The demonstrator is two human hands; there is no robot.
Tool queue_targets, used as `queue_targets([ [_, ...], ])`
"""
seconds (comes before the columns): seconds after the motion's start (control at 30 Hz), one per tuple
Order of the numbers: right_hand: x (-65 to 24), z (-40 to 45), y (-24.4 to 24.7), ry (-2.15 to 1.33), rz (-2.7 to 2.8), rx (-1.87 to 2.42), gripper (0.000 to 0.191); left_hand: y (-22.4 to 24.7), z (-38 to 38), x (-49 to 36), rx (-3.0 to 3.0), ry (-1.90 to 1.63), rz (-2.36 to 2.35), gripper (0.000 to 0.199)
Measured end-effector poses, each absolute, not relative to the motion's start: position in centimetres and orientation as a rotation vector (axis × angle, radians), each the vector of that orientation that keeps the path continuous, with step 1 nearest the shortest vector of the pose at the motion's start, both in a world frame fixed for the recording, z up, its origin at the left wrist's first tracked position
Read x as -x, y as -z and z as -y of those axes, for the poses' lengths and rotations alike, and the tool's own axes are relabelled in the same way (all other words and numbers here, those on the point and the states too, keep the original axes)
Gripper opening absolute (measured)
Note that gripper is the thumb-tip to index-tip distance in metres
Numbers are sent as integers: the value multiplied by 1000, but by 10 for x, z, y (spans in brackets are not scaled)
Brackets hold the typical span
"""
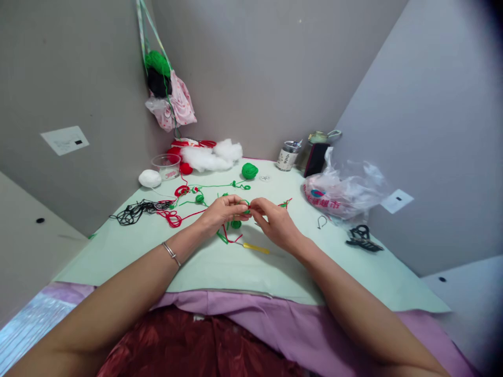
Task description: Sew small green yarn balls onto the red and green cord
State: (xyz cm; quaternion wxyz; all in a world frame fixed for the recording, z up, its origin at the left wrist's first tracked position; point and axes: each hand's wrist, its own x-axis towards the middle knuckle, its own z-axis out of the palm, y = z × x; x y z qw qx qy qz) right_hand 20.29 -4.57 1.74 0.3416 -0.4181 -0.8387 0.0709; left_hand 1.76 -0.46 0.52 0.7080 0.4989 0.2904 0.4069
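Note:
My left hand (227,210) and my right hand (273,220) meet fingertip to fingertip above the middle of the table. Pinched between them is a small piece of red and green yarn work (247,208), mostly covered by my fingers. A crochet hook with a yellow handle (256,248) lies on the table just below the hands. Beside it are a loose red yarn end (231,240) and a small green yarn piece (236,224). More red and green strands stick out past my right hand.
Black yarn (137,211), red yarn (173,218), a white yarn ball (150,178) and a clear cup (168,170) lie left. White stuffing (214,156) and a green yarn ball (249,170) sit behind. A can (288,157), plastic bag (334,196) and black claw clip (363,239) stand right.

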Motion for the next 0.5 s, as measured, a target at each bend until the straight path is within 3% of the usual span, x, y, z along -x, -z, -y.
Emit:
queue_targets([
  [0.5, -200, 42, -11, 190, 2351, 1304, 22, 6, 6, -26, -1262, -925, -699, 34],
])
